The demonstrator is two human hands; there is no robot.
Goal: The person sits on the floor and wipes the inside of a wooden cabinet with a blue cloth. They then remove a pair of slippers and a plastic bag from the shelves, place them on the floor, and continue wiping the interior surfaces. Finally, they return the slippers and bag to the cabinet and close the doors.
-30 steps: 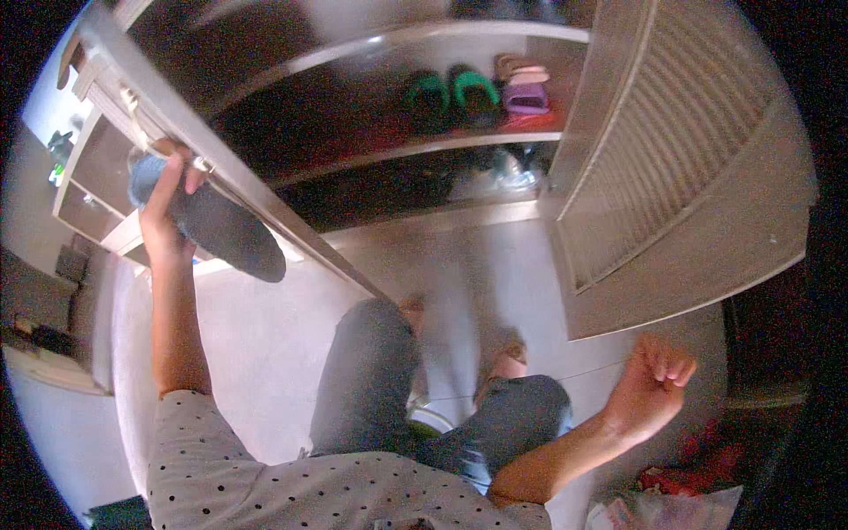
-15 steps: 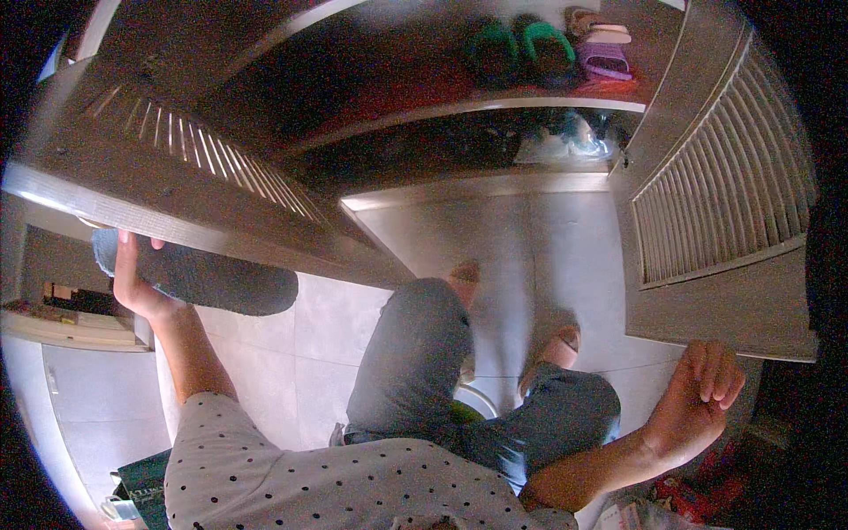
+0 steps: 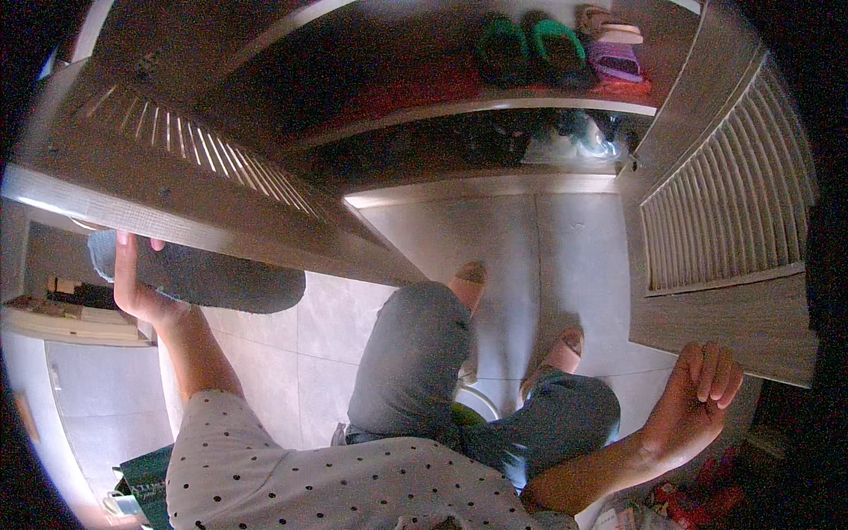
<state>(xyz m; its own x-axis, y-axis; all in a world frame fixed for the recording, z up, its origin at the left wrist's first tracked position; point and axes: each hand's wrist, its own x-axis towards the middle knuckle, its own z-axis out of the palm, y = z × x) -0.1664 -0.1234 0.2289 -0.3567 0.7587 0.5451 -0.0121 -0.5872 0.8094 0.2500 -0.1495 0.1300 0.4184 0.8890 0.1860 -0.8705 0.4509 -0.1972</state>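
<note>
At the left, my left hand (image 3: 146,287) reaches to the outer edge of the slatted left cabinet door (image 3: 177,216), with fingertips over that edge. The rest of its grip is hidden by the door. A dark grey, round-ended flat thing with a frayed light-blue end (image 3: 234,281) lies just behind this hand; I cannot tell its kind or whether the hand touches it. On the right, my right hand (image 3: 705,380) is closed, fingers curled with nothing visible in them, close to the lower edge of the slatted right cabinet door (image 3: 720,322).
Between the doors, green shoes (image 3: 558,49) and purple slippers (image 3: 614,64) stand on a cabinet shelf (image 3: 477,108). Below sits a clear plastic bag (image 3: 574,146). My sandalled feet (image 3: 561,352) rest on pale floor tiles (image 3: 579,234). Red items (image 3: 698,503) lie at lower right.
The right door's lower corner sits lower in the picture, and the shelf contents appear slightly further right. Both hands keep nearly the same place and pose.
</note>
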